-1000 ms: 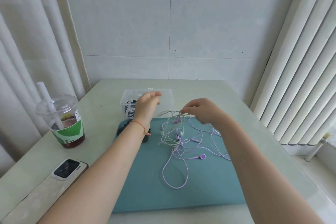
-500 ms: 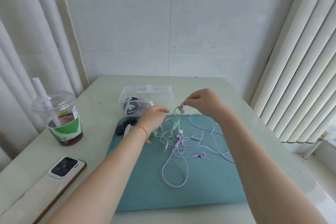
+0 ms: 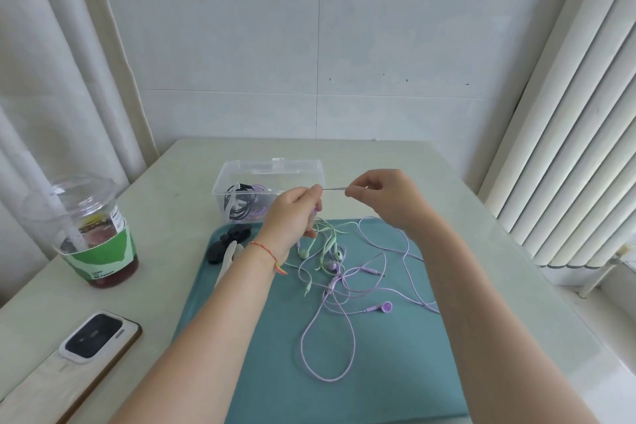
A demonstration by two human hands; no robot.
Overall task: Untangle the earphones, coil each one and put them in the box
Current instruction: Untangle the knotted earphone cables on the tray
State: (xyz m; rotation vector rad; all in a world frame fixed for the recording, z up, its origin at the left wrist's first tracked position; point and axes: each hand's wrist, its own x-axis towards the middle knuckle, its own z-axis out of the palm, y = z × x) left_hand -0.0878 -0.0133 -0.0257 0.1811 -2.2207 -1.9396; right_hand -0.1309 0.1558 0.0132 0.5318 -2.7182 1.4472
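A purple earphone cable (image 3: 328, 348) and a pale green earphone cable (image 3: 327, 237) lie tangled together on the teal mat (image 3: 378, 372). My left hand (image 3: 292, 217) and my right hand (image 3: 382, 198) are raised above the mat's far edge. Each pinches the same short stretch of thin cable, pulled taut between them. The rest of the cable hangs down to the tangle. Behind the hands stands the clear plastic box (image 3: 241, 169), open, with coiled black and purple earphones inside.
A lidded iced drink cup (image 3: 89, 234) with a straw stands at the left. A phone (image 3: 93, 337) lies on a wooden board near the front left. Black and white items (image 3: 225, 246) sit at the mat's far left corner. Window blinds line the right.
My left hand came back from the box and took hold of the cable beside my right hand. Both hands rose and now stretch a short piece between them.
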